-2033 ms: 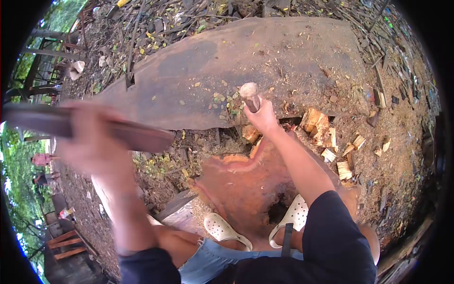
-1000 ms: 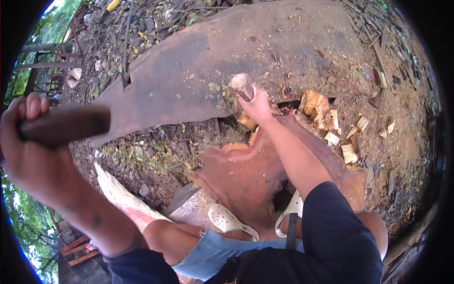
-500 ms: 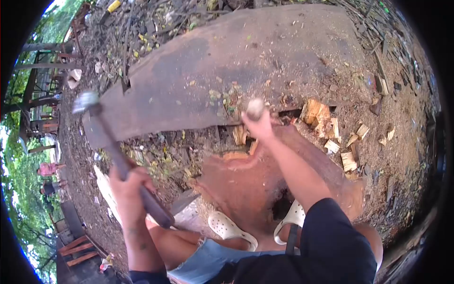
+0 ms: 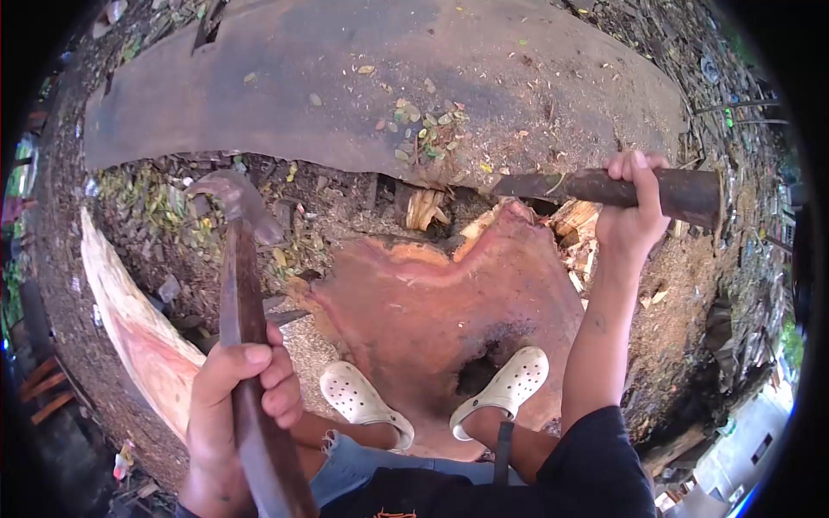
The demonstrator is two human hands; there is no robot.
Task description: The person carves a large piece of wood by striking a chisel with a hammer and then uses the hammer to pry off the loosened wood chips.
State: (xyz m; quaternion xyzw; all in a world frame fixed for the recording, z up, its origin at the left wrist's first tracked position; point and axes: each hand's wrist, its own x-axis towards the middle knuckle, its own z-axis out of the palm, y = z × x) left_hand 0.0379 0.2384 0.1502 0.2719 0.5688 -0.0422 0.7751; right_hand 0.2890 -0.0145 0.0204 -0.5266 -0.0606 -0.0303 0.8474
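Note:
My left hand [image 4: 246,388] is wrapped round the dark wooden handle of a hammer [image 4: 242,293], whose worn, curved metal head [image 4: 235,203] points up and away from me. In my right hand [image 4: 637,194] is a large chisel [image 4: 686,197] with a thick dark handle, lying sideways. Its flat blade [image 4: 527,186] points left, over the near edge of a metal sheet. Below the blade spreads a broad reddish slab of wood [image 4: 432,319] with a jagged far edge and a dark hollow. My feet, in white clogs [image 4: 509,384], are at its near side.
A large worn metal sheet [image 4: 302,95] with scattered leaves lies beyond the slab. A long pale split piece of wood [image 4: 142,328] is on the left. Split wood chunks [image 4: 574,220] lie near the blade. Chips and debris cover the ground [image 4: 691,328].
My right hand has moved right and turned the chisel from end-on to sideways. The hammer has come nearer me, its head shifting right. The view has tilted and swung down toward the slab.

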